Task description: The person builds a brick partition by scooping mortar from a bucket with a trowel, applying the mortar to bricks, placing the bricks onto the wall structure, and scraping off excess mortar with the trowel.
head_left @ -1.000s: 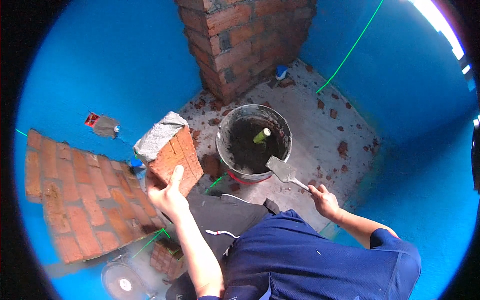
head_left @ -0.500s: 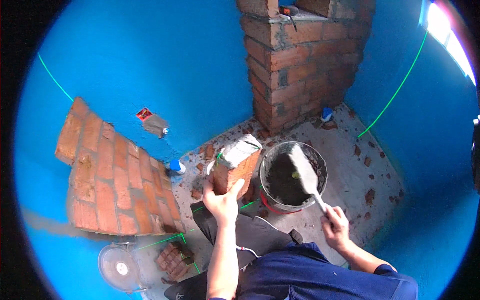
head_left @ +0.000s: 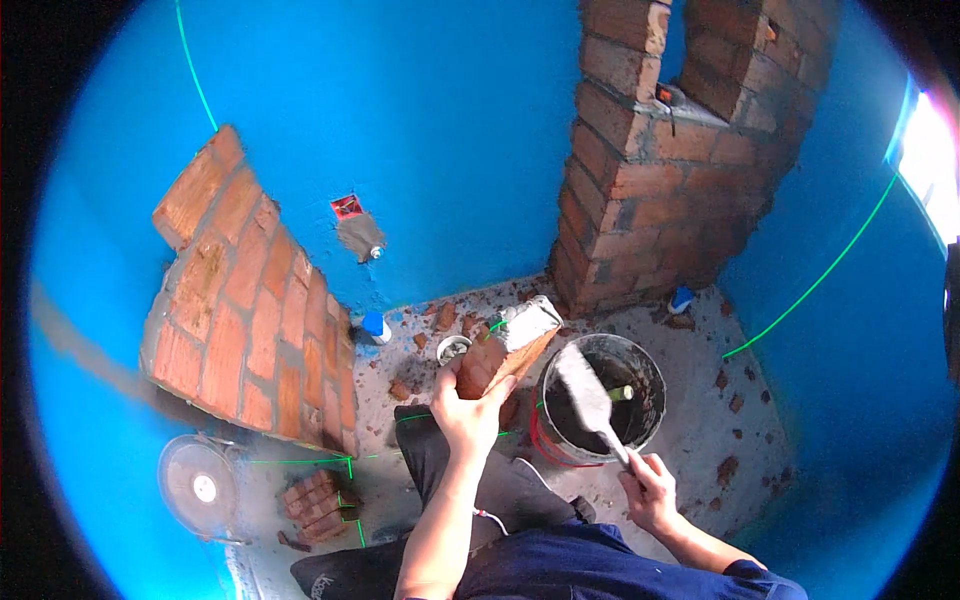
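Note:
My left hand (head_left: pixel 468 408) grips a reddish brick (head_left: pixel 487 362) from below, thumb along one side. Grey mortar (head_left: pixel 530 320) coats the brick's far end. In my right hand (head_left: pixel 648 492) is the handle of a trowel (head_left: pixel 584 392), its pale blade raised over the left part of a bucket (head_left: pixel 655 425). Dark mortar lies inside the bucket, and a short greenish stick-like piece (head_left: pixel 621 393) shows there. The blade and the brick are apart.
An unfinished brick wall (head_left: pixel 230 300) stands at left, and a brick pillar (head_left: pixel 670 190) with an opening at the back right. A stack of bricks (head_left: pixel 318 505), a round fan-like object (head_left: pixel 200 487), a small white tub (head_left: pixel 453 348) and brick rubble (head_left: pixel 727 468) lie around. Green laser lines cross floor and walls.
My view has shifted, so walls and floor sit differently. The trowel has moved left across the bucket, closer to the brick. Both hands keep their holds.

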Demonstrator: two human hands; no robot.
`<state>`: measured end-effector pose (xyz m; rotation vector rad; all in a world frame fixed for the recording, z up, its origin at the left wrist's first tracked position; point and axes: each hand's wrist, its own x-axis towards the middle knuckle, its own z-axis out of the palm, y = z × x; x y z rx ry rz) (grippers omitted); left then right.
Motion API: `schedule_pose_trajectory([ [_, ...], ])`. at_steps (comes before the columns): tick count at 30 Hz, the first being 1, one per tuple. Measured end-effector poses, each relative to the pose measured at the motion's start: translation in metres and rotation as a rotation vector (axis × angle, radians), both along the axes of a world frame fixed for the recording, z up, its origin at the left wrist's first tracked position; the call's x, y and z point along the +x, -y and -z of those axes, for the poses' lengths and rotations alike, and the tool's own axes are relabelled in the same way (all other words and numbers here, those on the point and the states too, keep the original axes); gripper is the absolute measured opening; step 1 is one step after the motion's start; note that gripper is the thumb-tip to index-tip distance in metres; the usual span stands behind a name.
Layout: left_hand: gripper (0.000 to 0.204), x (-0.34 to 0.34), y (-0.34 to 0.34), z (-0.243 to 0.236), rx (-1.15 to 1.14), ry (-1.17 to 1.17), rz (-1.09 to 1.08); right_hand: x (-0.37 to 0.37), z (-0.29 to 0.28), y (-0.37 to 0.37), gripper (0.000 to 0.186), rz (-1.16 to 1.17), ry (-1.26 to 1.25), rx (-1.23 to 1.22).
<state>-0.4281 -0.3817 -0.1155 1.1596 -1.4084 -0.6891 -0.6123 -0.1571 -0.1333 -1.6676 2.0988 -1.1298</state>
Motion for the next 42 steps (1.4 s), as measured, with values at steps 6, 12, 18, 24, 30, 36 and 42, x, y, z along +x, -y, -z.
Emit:
schedule_pose_trajectory([
  [6,0.048,-0.004,0.006,0.011,-0.068,0.026,-0.054,-0.016,-0.08,0.014,0.044,-0.063,-0.19,-0.011],
  [12,0.035,-0.007,0.004,0.02,-0.128,0.065,-0.102,0.006,-0.109,0.031,0.045,-0.164,-0.344,0.165],
  [18,0.034,0.015,0.017,0.031,-0.134,0.127,-0.061,-0.009,-0.131,0.026,0.039,-0.355,-0.095,0.254],
  [24,0.056,0.059,0.023,0.02,0.048,-0.145,0.328,-0.053,-0.177,0.035,0.036,-0.231,-0.289,0.105],
  [30,0.063,0.073,0.022,0.007,-0.116,-0.141,0.589,-0.052,-0.188,0.045,0.035,-0.343,-0.31,0.187],
  [36,0.037,0.081,0.01,0.003,-0.043,-0.142,0.536,-0.048,-0.16,0.047,0.034,-0.341,-0.347,0.294],
  [42,0.063,0.091,0.011,0.011,-0.048,-0.255,0.62,-0.065,-0.12,0.036,0.032,-0.259,-0.281,0.266],
])
